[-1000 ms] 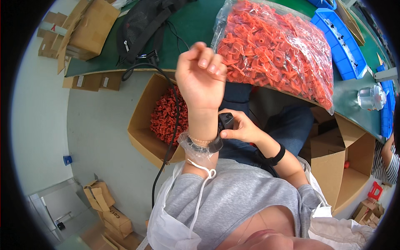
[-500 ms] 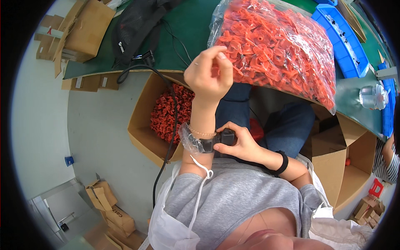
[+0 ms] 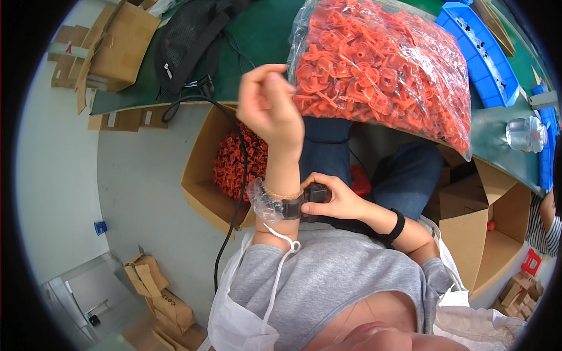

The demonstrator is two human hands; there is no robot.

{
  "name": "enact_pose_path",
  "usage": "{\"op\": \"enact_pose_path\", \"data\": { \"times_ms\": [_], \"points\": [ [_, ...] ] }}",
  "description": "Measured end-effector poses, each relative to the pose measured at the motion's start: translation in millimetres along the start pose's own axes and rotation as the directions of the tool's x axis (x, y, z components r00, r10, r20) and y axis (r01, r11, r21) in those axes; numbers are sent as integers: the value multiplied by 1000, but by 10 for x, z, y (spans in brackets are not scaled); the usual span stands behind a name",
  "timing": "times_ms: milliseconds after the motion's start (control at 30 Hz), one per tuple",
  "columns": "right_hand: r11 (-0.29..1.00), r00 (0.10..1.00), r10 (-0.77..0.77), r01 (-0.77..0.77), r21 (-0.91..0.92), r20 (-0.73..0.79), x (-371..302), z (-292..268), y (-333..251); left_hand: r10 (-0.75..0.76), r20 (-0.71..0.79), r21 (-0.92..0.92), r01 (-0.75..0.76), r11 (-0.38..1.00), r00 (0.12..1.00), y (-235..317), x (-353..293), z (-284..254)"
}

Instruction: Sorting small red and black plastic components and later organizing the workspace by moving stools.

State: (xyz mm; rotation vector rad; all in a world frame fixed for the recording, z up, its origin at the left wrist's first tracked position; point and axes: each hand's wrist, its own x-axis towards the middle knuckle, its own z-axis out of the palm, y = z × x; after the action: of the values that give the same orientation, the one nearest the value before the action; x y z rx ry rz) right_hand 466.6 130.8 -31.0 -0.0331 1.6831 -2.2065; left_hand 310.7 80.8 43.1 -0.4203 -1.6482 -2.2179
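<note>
Device (image 3: 317, 193), boxy black plastic, beside a dark wristband (image 3: 291, 209) on the left forearm (image 3: 281, 227).
The right hand (image 3: 339, 202) pinches the device; the left hand (image 3: 270, 110) curls loosely, half-open, nothing visible inside. Wristband is on; whether it's fastened cannot be told.

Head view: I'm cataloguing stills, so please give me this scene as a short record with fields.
Left hand: raised, fingers loosely curled, nothing visible in its grasp
Right hand: thumb and fingers gripping a black box-shaped device at the left wrist
On left wrist: black strap, thin bracelet, crumpled clear plastic
Green tabletop: clear plastic bag of orange-red plastic parts, black mesh-panelled bag, blue plastic bin, clear round container
Below table edge, left: open brown cardboard box holding small red parts
</note>
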Motion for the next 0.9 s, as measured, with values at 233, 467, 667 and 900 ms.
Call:
{"op": "enact_pose_path", "data": {
  "times_ms": [233, 467, 667, 900],
  "points": [
    [977, 987, 155, -159, 140, 34, -1, 50, -141, 563, 419, 328, -697, 638, 712, -149, 12, 169],
    [962, 973, -172, 132, -238, -153, -57, 145, -62, 189, 257, 143, -231, 962, 948, 46, 31, 131],
    [930, 947, -306, 276, -241, -97, -1, 40, -35, -417, 378, -489, 561, 668, 827, 233, 146, -48],
    [989, 994, -108, 105, -100, -30, -14, 24, -6, -514, 334, -478, 612, 630, 790, 121, 77, -57]
  ]
}}
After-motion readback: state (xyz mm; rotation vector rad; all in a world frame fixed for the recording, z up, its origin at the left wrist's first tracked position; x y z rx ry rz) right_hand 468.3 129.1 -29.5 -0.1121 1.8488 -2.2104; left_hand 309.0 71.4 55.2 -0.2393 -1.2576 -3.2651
